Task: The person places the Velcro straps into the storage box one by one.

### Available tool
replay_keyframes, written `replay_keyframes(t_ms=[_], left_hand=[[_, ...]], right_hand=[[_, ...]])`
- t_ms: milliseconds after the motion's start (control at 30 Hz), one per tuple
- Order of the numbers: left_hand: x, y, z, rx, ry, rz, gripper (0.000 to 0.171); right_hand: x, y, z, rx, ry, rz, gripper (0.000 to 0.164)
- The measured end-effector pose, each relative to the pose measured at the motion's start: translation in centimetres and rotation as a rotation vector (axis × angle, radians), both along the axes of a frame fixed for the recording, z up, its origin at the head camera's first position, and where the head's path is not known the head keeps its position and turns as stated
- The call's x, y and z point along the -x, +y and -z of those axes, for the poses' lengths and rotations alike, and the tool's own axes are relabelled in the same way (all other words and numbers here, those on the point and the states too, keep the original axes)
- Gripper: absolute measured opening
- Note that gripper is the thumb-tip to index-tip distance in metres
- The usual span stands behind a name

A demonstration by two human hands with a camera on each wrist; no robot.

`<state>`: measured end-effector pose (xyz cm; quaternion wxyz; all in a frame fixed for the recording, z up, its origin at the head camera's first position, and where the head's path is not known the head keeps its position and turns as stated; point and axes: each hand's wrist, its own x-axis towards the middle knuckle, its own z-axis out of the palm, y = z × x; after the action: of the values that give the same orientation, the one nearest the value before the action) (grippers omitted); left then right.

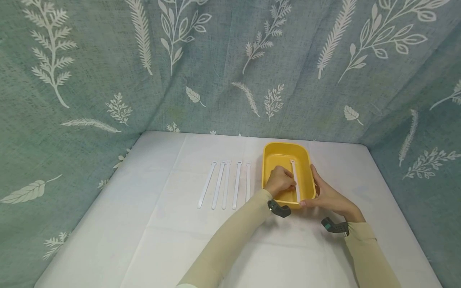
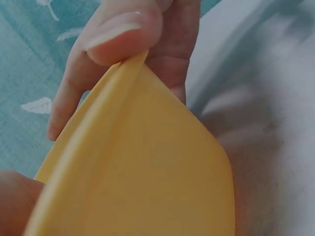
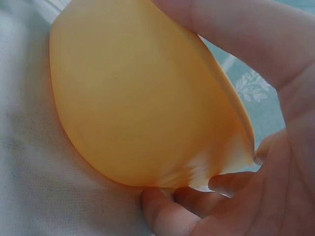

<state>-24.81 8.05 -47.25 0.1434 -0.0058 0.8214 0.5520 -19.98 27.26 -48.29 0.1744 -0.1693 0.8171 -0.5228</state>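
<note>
A yellow tray (image 1: 284,149) stands on the table, with a white slotted cable strap (image 1: 294,170) lying lengthwise along its right side. My left hand (image 1: 281,181) is inside the tray, fingers curled, its fingertips pinching the strap near the middle; the exact contact is partly hidden. My right hand (image 1: 329,196) grips the tray's front right corner, thumb on the rim. In the right wrist view the fingers of the right hand (image 3: 275,162) curl along the tray's wall (image 3: 118,98). The left wrist view shows the right thumb over the tray's corner (image 2: 162,142).
Several more white cable straps (image 1: 237,185) lie side by side left of the tray, slotted ends away from me. White cloth (image 1: 162,248) covers the table. A green leaf-patterned curtain (image 1: 223,80) hangs behind and at both sides.
</note>
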Motion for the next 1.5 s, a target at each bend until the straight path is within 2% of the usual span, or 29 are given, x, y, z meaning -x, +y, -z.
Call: replay_keyframes(t_ms=[300,1000,1233,1500], left_hand=[[-0.21,0.07,-0.03,0.061,0.012,0.029,0.031],[-0.32,0.32,0.08,0.144,0.039,0.070,0.018],[-0.44,0.08,-0.04,0.090,0.045,0.078,0.018],[-0.18,-0.25,0.06,0.045,0.057,0.056,0.019]], right_hand=[[-0.15,-0.01,-0.07,0.023,-0.021,0.007,0.133],[-0.17,0.06,-0.17,-0.003,-0.032,0.024,0.133],[-0.16,0.02,-0.14,-0.013,-0.034,0.029,0.133],[-0.09,-0.31,-0.32,-0.026,-0.032,0.036,0.133]])
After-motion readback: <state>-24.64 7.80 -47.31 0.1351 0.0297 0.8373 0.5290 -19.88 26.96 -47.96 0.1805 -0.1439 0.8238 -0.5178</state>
